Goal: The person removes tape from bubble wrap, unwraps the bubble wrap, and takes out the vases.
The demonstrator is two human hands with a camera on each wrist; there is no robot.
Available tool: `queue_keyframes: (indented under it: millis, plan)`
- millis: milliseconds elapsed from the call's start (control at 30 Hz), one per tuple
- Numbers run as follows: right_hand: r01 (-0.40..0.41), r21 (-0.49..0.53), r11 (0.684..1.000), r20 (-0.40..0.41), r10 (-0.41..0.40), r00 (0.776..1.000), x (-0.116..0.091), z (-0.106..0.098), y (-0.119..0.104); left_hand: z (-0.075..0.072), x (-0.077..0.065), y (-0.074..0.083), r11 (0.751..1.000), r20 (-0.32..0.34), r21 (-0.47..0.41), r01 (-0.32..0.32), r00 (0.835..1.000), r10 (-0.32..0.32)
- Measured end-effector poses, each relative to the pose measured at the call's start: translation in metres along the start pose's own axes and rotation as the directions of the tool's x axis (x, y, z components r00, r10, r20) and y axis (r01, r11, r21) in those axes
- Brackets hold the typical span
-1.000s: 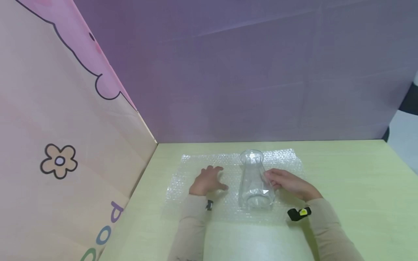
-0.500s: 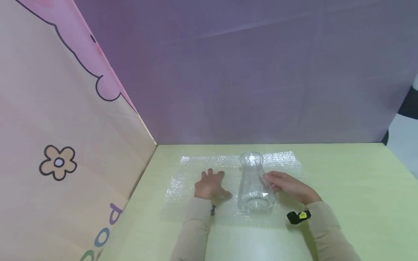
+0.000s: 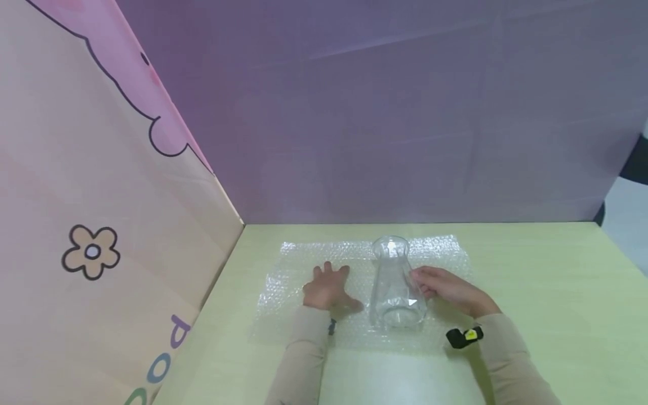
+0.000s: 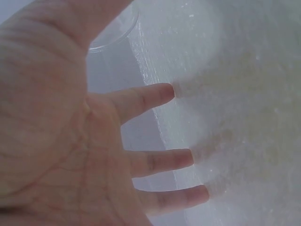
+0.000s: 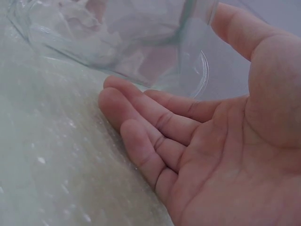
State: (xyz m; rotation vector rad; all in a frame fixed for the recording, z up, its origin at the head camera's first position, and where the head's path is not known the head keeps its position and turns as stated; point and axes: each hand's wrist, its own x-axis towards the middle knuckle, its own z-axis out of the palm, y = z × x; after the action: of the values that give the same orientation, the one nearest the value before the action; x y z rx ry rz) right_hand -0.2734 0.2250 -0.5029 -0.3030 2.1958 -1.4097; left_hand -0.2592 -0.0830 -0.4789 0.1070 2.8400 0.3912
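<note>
A clear glass vase with a flared mouth and wide base is on a sheet of bubble wrap. Its mouth shows farther back than its base; I cannot tell whether it stands or lies. My right hand holds its right side, with the thumb against the glass and the fingers curled beside it in the right wrist view. My left hand rests on the wrap left of the vase, fingers spread. In the left wrist view its fingertips meet the plastic, and part of the glass rim shows past the thumb.
The bubble wrap lies flat on a pale green table. A purple-grey wall rises behind it, and a printed wall panel borders the left side. Each sleeve ends near a wrist-worn device.
My left hand has shifted slightly right and spread its fingers against the wrap. The right hand and the vase have stayed in place.
</note>
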Motion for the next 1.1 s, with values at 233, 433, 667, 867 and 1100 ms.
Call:
queue_keyframes:
  millis: [233,433,667,867,1100]
  plan:
    - [0.005,0.017,1.0,0.006,-0.005,1.0,-0.001,0.0,-0.001,0.0,0.001,0.0,1.0,-0.008,0.003,-0.007,1.0,0.007]
    - [0.0,0.032,1.0,0.002,0.0,1.0,-0.001,-0.001,0.001,-0.001,0.002,0.001,1.0,-0.007,0.003,-0.008,1.0,0.008]
    - [-0.007,0.033,0.999,0.009,0.007,1.0,-0.001,0.001,0.006,0.008,0.0,-0.001,1.0,-0.039,-0.004,-0.008,0.999,0.008]
    - [0.021,0.027,0.999,0.031,-0.022,0.999,0.0,0.001,0.003,0.009,0.001,-0.004,1.0,-0.039,-0.002,0.0,0.999,0.0]
    - [0.042,0.014,0.999,0.04,-0.042,0.998,0.001,0.0,0.003,0.008,0.005,-0.003,1.0,-0.042,0.008,-0.008,0.999,0.008]
